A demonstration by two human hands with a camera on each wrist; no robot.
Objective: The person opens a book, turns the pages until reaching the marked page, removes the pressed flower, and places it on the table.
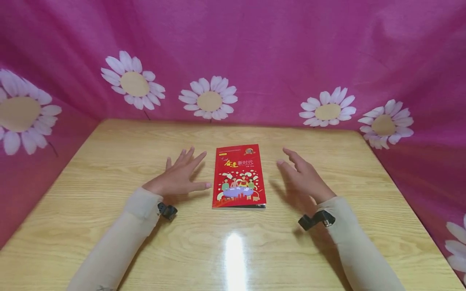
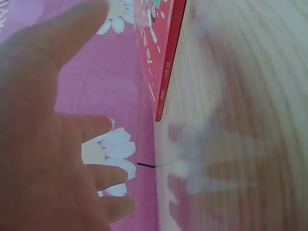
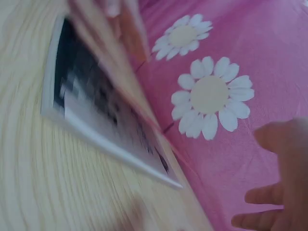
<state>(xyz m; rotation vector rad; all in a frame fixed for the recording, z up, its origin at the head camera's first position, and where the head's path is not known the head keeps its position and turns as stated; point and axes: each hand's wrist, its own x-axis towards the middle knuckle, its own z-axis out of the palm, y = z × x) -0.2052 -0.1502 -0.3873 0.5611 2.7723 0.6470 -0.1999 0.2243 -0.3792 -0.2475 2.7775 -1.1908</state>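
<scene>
A red booklet (image 1: 238,178) with a cartoon of people round a purple table lies face up on the wooden table. To its left my left hand (image 1: 176,176) hovers over the wood, fingers spread and thumb pointing at the spine (image 2: 164,91). My right hand (image 1: 306,178) is held off the booklet's right side, its fingers extended towards the far side and nothing in them. In the right wrist view, the booklet's cover stands lifted from the pages (image 3: 115,125), which show a dark and a pale area. Neither hand touches the booklet.
The light wooden table (image 1: 182,250) carries a bright glare streak near its front. Pink cloth (image 1: 262,60) printed with white daisies rises behind the table and along both sides. Small black wrist cameras (image 1: 316,219) sit on both sleeves.
</scene>
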